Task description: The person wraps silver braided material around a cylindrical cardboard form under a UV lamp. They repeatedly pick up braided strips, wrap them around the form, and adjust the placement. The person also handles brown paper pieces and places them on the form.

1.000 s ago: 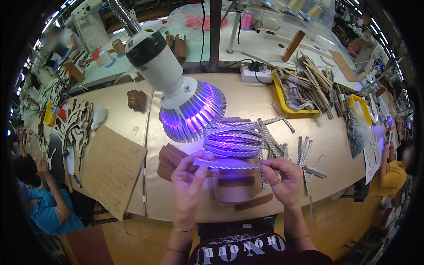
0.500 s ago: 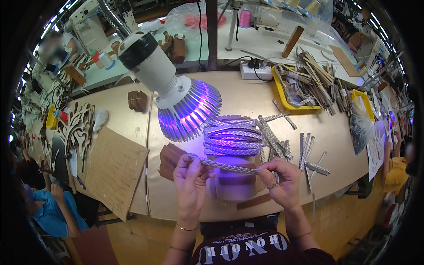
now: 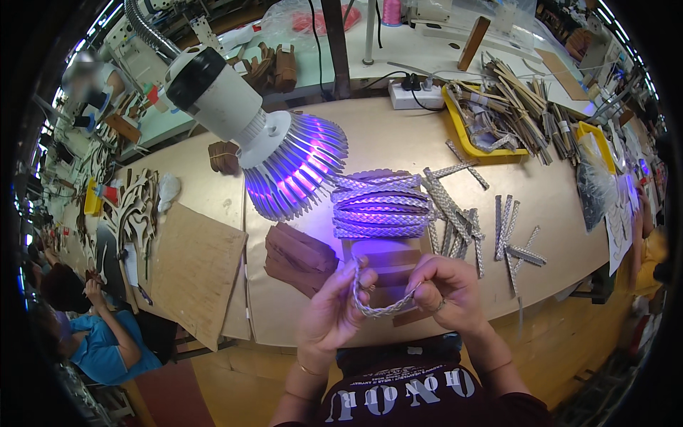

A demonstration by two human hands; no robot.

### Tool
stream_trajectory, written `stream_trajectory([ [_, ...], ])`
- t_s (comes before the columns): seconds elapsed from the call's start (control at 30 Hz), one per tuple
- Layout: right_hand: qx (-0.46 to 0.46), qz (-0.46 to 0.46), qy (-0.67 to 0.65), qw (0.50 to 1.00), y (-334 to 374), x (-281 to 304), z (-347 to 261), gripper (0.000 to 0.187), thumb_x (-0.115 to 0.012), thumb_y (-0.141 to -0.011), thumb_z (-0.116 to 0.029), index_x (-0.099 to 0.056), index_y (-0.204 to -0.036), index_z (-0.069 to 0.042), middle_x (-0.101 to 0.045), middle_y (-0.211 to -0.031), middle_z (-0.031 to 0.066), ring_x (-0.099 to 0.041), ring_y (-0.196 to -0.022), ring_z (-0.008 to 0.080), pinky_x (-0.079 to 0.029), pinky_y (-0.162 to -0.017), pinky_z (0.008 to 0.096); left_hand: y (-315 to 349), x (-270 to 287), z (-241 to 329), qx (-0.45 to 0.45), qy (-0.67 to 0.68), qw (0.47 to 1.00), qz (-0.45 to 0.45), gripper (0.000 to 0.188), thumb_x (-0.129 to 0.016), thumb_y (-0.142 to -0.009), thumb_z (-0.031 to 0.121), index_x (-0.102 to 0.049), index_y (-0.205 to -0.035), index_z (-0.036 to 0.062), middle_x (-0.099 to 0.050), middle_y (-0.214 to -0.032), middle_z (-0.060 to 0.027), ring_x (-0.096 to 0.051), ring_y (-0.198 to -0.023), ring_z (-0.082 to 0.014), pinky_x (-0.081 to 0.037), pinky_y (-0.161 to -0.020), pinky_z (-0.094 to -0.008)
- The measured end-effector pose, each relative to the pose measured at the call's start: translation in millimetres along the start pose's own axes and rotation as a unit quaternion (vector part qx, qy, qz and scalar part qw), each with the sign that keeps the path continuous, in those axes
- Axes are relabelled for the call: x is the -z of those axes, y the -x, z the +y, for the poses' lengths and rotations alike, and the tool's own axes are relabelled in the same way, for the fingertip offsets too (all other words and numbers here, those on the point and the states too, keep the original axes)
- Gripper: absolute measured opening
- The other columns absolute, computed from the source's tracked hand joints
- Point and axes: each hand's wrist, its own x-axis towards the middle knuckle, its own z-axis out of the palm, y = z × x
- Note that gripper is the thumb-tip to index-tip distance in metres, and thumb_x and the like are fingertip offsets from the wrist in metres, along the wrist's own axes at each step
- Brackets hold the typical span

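Workshop clutter crowds round a gold-coloured desk (image 3: 562, 213), and from the head view I see a big finned lamp (image 3: 295, 164) glowing violet over it. Just right of the lamp, and a little nearer the person, a row of braided strips (image 3: 380, 206) lies lengthwise, bunched on top of a brown block (image 3: 388, 250). More loose braided strips (image 3: 459, 228) lie scattered farther right of the lamp, and beyond them sits a yellow tray (image 3: 498, 154) of scraps. Nearer the person than the lamp lies a pile of brown pieces (image 3: 299, 256).

As I judge it, the work is partway: many strips are bunched, others lie loose, and one is being handled. How many are finished, I cannot tell.

That one braided strip (image 3: 380, 311) hangs off the desk's surface, nearer the person than the lamp and to its right, bent into a U. The left hand (image 3: 338, 302) pinches one end between thumb and half-curled fingers; the right hand (image 3: 448, 290) grips the other end between thumb and forefinger, remaining fingers tucked in.
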Motion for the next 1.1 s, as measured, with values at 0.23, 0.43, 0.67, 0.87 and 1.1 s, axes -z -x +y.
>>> stream_trajectory([
  [0.23, -0.062, 0.032, -0.110, 0.991, 6.4, -0.5, -0.9, 0.019, -0.064, -0.094, -0.014, -0.065, -0.084, 0.002, -0.058, -0.076, 0.0041, -0.056, -0.067, 0.0085, -0.046, -0.055, 0.0225, 0.3, -1.3, 2.1, -0.071, -0.043, 0.996, 0.025, 0.018, -0.048, -0.100, 0.016, -0.053, -0.112, 0.0034, -0.059, -0.094, -0.0082, -0.068, -0.078, -0.0187, -0.060, -0.059, -0.0272],
  [0.43, -0.036, 0.029, -0.092, 0.995, 6.9, 1.8, -4.7, 0.020, -0.062, -0.095, -0.014, -0.064, -0.084, 0.003, -0.058, -0.075, 0.0041, -0.054, -0.062, 0.0070, -0.045, -0.053, 0.0216, 3.0, 2.0, 6.6, -0.051, -0.031, 0.998, 0.022, 0.019, -0.045, -0.100, 0.018, -0.056, -0.109, 0.0051, -0.062, -0.088, -0.0068, -0.060, -0.074, -0.0149, -0.054, -0.061, -0.0277],
  [0.67, -0.062, 0.069, -0.117, 0.989, 7.7, 4.0, -4.6, 0.022, -0.061, -0.095, -0.014, -0.062, -0.080, 0.002, -0.057, -0.072, 0.0024, -0.052, -0.059, 0.0056, -0.040, -0.051, 0.0202, 4.8, 9.1, 8.4, -0.090, -0.090, 0.992, 0.016, 0.027, -0.044, -0.101, 0.020, -0.061, -0.107, 0.0007, -0.069, -0.096, -0.0138, -0.070, -0.080, -0.0215, -0.056, -0.062, -0.0306],
  [0.87, -0.025, 0.190, 0.010, 0.981, 9.2, 29.9, 3.0, 0.023, -0.058, -0.095, -0.012, -0.061, -0.077, 0.001, -0.055, -0.065, 0.0008, -0.050, -0.059, 0.0054, -0.038, -0.053, 0.0208, 10.5, 3.9, -6.1, -0.255, -0.450, 0.855, 0.043, 0.026, -0.048, -0.099, 0.016, -0.066, -0.100, -0.0038, -0.071, -0.090, -0.0176, -0.072, -0.081, -0.0271, -0.056, -0.063, -0.0318],
  [1.1, 0.164, 0.142, 0.499, 0.839, 3.6, 33.1, -16.9, 0.049, -0.070, -0.084, -0.040, -0.060, -0.114, -0.003, -0.061, -0.112, 0.0131, -0.056, -0.103, 0.0309, -0.042, -0.090, 0.0392, 3.0, -3.3, -26.2, -0.349, -0.634, 0.686, 0.077, 0.017, -0.060, -0.094, 0.008, -0.069, -0.102, -0.0047, -0.072, -0.089, -0.0127, -0.068, -0.079, -0.0151, -0.053, -0.068, -0.0261],
])
